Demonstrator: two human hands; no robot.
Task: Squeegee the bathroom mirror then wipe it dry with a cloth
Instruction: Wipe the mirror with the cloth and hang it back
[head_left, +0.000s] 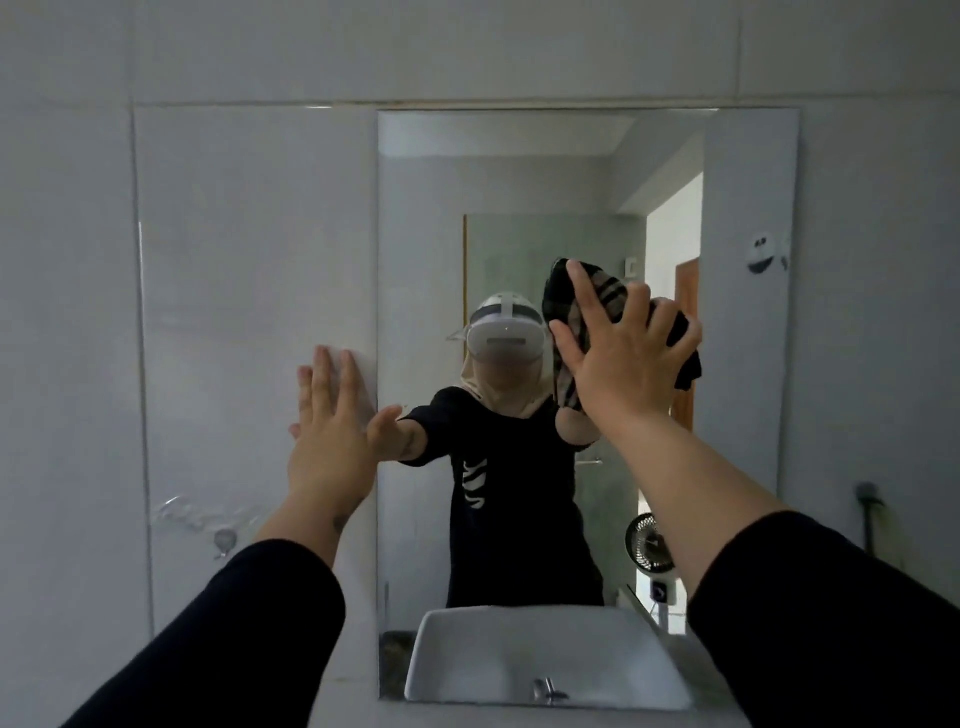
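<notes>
The bathroom mirror (498, 171) hangs on the white tiled wall straight ahead. My right hand (623, 358) presses a dark striped cloth (571, 306) flat against the glass, at mid-height toward the right side, fingers spread over it. My left hand (332, 421) rests open on the wall tile just beside the mirror's left edge, fingers together and pointing up, holding nothing. No squeegee is in view. The glass reflects a person in a black shirt with a headset.
A white basin (467, 660) with a tap (545, 691) shows in the reflection at the mirror's lower edge. A wall hook (224, 540) sits low left. A small round holder (759, 253) and a grey fitting (866, 493) are on the right wall.
</notes>
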